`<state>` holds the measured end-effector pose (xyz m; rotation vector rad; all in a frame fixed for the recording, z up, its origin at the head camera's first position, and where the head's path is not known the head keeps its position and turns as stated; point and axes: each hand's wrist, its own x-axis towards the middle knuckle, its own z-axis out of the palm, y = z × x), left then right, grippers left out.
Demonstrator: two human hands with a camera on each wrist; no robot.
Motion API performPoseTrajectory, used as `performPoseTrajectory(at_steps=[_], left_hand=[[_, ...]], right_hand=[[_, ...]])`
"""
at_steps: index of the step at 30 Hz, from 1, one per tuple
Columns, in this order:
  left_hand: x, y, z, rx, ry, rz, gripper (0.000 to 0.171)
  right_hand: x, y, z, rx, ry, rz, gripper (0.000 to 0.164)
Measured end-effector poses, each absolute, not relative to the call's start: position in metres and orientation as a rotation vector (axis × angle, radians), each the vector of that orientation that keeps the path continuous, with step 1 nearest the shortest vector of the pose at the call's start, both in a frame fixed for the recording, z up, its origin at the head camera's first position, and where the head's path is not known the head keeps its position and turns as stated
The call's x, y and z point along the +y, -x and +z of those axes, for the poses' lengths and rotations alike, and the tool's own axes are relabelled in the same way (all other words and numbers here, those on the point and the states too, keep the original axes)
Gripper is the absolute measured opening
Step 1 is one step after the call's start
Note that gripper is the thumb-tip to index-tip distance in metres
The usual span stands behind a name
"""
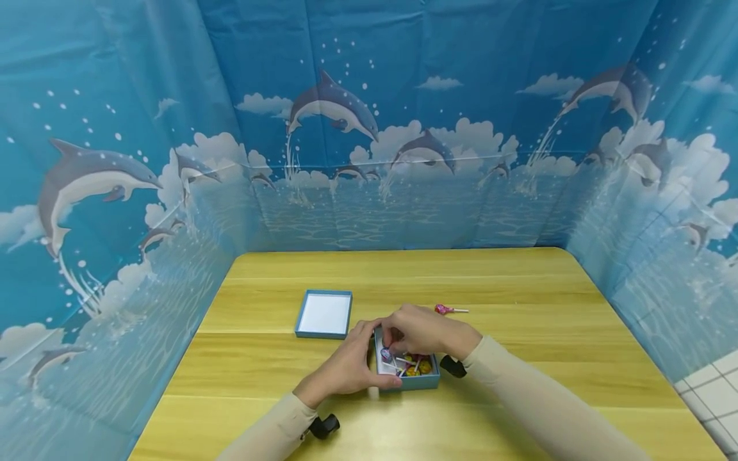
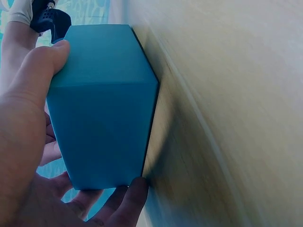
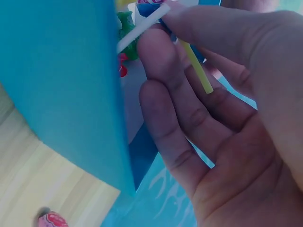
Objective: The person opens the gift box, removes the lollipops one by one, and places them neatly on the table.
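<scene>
A blue box (image 1: 418,383) stands on the table, open at the top, with several wrapped lollipops (image 1: 425,367) inside, mostly toward its right half. My left hand (image 1: 348,365) grips the box from its left side, thumb on the near wall and fingers reaching round the far end; the left wrist view shows this hold on the plain blue walls (image 2: 104,135). Inside the box, my right hand (image 1: 418,330) pinches a lollipop by its white stick (image 3: 144,28) between thumb and forefinger. A yellow stick (image 3: 198,68) shows beside these fingers. The fingers partly hide the candy.
The box's lid (image 1: 325,314) lies to the left, white inside facing up. A loose pink lollipop (image 1: 442,309) is on the wooden table (image 1: 519,358) behind and right of the box. A dolphin-print curtain (image 1: 403,211) encloses the table's back and sides.
</scene>
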<state>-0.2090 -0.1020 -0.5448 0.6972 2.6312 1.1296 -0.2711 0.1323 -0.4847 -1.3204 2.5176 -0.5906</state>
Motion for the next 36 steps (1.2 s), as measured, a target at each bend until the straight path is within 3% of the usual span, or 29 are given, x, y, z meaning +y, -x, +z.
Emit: performPoseTrajectory(at_steps=[10,36], left_hand=[[-0.103,0.208,-0.546,2.637,-0.697,1.140,0.124],[-0.103,0.208,-0.547,2.645,-0.708,1.124,0.124]], right_hand=[[0.143,0.270,-0.488,2.510,1.270,-0.724,0.012],[0.167,0.261,-0.494,2.570,1.258,-0.840,0.034]])
